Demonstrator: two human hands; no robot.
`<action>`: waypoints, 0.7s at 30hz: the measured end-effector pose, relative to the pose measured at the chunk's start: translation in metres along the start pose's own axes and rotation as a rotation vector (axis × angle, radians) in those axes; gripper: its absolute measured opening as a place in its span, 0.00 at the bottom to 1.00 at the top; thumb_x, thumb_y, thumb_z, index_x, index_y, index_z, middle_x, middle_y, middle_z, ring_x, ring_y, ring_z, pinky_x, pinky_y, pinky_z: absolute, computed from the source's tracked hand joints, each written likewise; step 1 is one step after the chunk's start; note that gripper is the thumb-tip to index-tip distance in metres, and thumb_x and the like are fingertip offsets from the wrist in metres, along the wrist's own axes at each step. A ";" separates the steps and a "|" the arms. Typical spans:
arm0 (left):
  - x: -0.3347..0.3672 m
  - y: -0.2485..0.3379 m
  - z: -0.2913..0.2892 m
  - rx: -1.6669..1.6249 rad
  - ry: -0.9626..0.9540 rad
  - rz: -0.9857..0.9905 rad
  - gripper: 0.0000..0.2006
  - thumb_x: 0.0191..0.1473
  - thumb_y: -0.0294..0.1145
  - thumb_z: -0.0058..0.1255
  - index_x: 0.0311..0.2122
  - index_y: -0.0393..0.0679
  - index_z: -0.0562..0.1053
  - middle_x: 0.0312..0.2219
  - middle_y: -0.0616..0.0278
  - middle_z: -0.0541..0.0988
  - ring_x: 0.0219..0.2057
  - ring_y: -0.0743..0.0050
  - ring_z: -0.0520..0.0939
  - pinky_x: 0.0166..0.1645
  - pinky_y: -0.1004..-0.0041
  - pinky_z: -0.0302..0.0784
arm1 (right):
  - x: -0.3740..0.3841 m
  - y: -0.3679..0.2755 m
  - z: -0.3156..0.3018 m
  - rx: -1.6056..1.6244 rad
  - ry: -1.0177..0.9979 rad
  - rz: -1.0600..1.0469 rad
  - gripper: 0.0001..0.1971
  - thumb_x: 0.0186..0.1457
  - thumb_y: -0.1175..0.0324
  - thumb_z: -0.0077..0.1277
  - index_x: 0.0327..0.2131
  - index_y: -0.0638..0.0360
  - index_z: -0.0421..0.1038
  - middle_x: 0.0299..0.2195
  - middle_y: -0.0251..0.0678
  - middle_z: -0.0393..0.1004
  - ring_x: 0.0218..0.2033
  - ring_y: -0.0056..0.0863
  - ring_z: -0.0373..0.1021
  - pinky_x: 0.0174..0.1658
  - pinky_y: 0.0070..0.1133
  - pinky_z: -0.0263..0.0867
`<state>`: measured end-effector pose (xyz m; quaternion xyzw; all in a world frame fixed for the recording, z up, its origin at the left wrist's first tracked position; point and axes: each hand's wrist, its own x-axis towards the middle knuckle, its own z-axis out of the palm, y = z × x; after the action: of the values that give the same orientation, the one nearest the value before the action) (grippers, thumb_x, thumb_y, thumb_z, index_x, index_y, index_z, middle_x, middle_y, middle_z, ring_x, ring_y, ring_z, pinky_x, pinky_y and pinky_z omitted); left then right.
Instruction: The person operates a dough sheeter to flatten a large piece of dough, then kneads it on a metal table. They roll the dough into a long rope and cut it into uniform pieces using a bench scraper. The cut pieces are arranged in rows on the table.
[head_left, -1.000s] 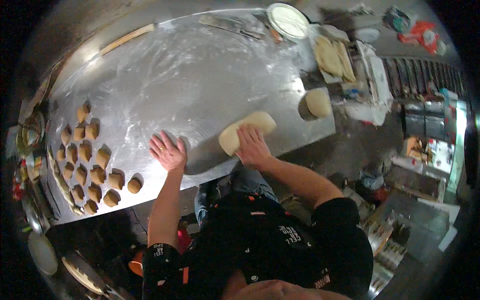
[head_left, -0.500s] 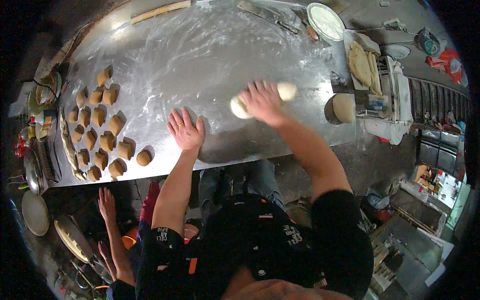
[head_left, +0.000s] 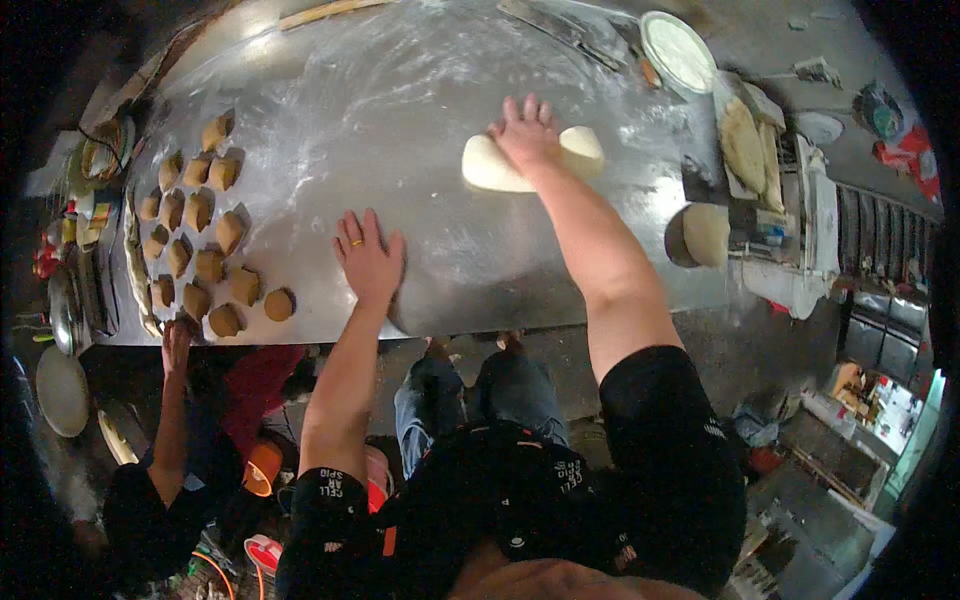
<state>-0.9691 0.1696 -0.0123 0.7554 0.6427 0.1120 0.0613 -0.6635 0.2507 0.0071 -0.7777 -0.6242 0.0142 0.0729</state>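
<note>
My right hand (head_left: 527,138) presses down on a long piece of pale dough (head_left: 491,166), its fingers stretched past the far side. The dough bulges out on both sides of the palm. My left hand (head_left: 370,262), with a ring on one finger, lies flat and spread on the metal worktable (head_left: 440,290), holding nothing. Several brown dough pieces (head_left: 197,212) sit in loose rows left of that hand. A round lump of pale dough (head_left: 706,235) rests at the table's right end.
Another person's hand (head_left: 175,342) touches a brown piece at the near left edge. A bowl of white flour (head_left: 678,52) and a long blade-like tool (head_left: 560,32) are at the far right. A wooden stick (head_left: 335,12) lies along the far edge. A dough strip (head_left: 134,265) lies at the left.
My right hand has pushed farther away across the table, and the dough under it looks wider and flatter. My left hand stays put. The other person's hand has reached the brown pieces.
</note>
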 end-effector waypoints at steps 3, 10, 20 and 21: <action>-0.021 -0.029 -0.006 -0.263 -0.074 -0.036 0.30 0.56 0.45 0.50 0.61 0.42 0.64 0.61 0.41 0.62 0.63 0.40 0.59 0.66 0.49 0.53 | -0.071 -0.004 -0.031 -0.032 -0.302 -0.220 0.29 0.62 0.47 0.37 0.58 0.57 0.64 0.59 0.52 0.61 0.59 0.53 0.58 0.62 0.46 0.49; 0.005 0.095 -0.074 -0.938 -0.472 -0.122 0.22 0.56 0.38 0.55 0.54 0.39 0.71 0.46 0.48 0.78 0.45 0.56 0.82 0.46 0.63 0.78 | -0.169 0.040 -0.031 0.215 0.018 -0.390 0.30 0.52 0.54 0.51 0.57 0.56 0.64 0.53 0.55 0.65 0.58 0.60 0.57 0.59 0.53 0.50; 0.113 0.207 0.019 -0.133 -0.295 0.709 0.23 0.59 0.51 0.41 0.54 0.49 0.71 0.53 0.56 0.74 0.55 0.49 0.72 0.56 0.49 0.67 | -0.058 0.041 -0.009 0.006 0.086 -0.168 0.23 0.57 0.51 0.43 0.48 0.57 0.72 0.48 0.53 0.71 0.56 0.55 0.61 0.59 0.50 0.46; 0.071 0.193 0.020 -0.150 -0.228 0.664 0.29 0.60 0.52 0.39 0.60 0.44 0.64 0.58 0.53 0.69 0.59 0.51 0.67 0.63 0.48 0.55 | -0.097 0.044 -0.005 -0.016 0.090 -0.179 0.24 0.55 0.52 0.43 0.47 0.60 0.73 0.51 0.55 0.69 0.58 0.54 0.60 0.61 0.50 0.46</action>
<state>-0.7693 0.2080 0.0207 0.9241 0.3413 0.0876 0.1480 -0.6413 0.1463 -0.0006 -0.7193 -0.6874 -0.0324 0.0956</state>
